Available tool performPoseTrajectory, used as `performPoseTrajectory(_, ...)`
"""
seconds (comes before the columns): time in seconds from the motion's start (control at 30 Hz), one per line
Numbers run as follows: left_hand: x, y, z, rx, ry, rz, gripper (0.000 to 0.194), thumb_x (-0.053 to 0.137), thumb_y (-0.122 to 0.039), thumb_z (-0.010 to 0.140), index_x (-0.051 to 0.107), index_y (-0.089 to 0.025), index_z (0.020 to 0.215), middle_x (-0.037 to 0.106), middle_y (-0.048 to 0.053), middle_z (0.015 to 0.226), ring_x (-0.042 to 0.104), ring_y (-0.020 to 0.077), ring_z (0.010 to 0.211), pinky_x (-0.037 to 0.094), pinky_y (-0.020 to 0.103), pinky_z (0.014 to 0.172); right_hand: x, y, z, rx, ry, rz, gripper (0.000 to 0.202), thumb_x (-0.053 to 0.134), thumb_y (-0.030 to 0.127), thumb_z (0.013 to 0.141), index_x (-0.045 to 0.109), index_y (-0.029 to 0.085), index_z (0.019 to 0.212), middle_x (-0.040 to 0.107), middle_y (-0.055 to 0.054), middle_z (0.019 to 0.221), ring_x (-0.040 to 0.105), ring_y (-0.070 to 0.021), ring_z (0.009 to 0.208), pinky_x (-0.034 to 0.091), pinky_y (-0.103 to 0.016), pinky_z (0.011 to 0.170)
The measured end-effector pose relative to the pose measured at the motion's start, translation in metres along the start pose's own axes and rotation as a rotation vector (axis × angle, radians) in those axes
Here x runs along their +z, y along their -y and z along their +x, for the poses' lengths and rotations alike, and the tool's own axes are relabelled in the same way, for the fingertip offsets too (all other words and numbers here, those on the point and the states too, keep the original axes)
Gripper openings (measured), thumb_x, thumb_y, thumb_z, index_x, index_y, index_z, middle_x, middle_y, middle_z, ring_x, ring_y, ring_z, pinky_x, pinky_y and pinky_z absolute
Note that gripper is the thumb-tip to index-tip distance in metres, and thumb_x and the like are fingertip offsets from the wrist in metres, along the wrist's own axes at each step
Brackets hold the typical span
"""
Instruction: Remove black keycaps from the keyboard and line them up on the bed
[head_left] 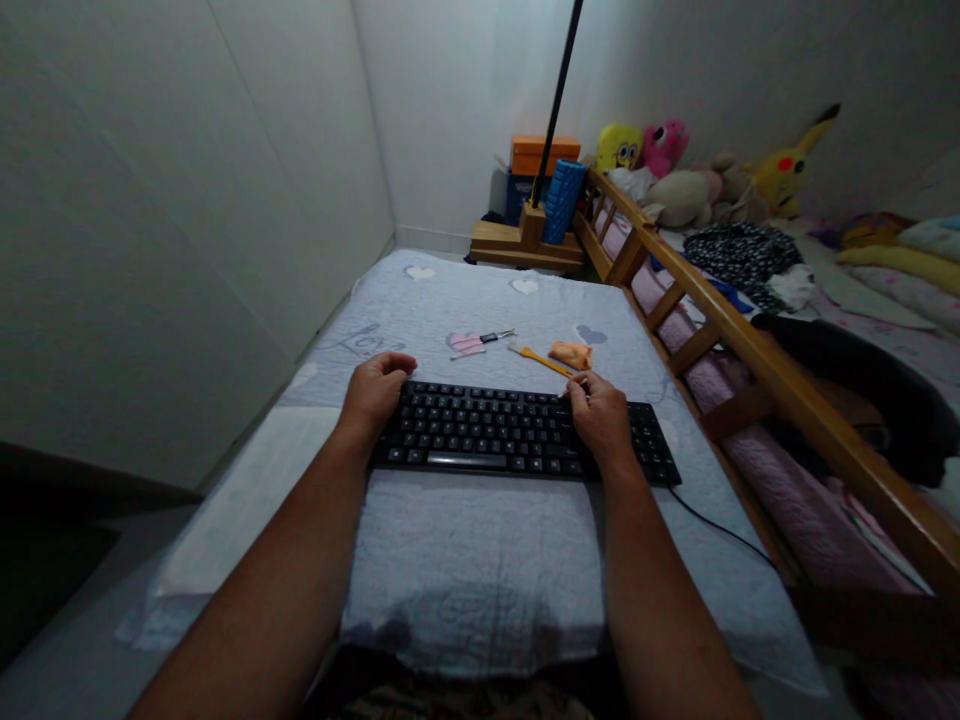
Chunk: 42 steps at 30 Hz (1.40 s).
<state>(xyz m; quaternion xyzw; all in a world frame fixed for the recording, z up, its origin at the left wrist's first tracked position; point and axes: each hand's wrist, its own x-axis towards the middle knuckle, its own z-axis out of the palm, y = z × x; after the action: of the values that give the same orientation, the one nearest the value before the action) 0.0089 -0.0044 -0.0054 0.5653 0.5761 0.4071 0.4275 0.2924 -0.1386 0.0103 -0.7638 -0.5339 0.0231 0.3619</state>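
Observation:
A black keyboard [480, 425] lies flat across the quilted sheet in front of me, its cable trailing off to the right. My left hand [375, 395] is curled around the keyboard's left end, thumb near the top corner. Over the keys toward the right, my right hand [598, 410] has its fingers pinched on a thin pale stick, mostly hidden, whose tip shows near the top row. Just beyond the keyboard lie a brush with a yellow handle [544, 359], a crumpled orange cloth [571, 354], and a slim tool with a dark grip and metal tip [495, 337].
A thin white stick [467, 355] lies by a pink patch on the sheet [480, 560]. Along the right runs a wooden bed rail [720, 320], with plush toys and clothes behind it. A blue foam roller [562, 202] and a black pole stand at the back. A pale wall rises on the left.

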Motion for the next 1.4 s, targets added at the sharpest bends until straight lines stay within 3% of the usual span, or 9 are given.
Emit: performPoseTrajectory(1.4, -0.0003, 0.0065, 0.0047, 0.025, 0.007, 0.045, 0.031, 0.052, -0.016, 0.06, 0.071, -0.019, 0.084, 0.073, 0.005, 0.092, 0.066, 0.0227, 0.091, 0.048, 0.034, 0.091, -0.0002, 0.0005, 0.0001, -0.009, 0.003, -0.003, 0.021, 0.045, 0.028, 0.083, 0.061, 0.021, 0.071, 0.068, -0.007, 0.072, 0.062, -0.0222, 0.072, 0.041, -0.032, 0.07)
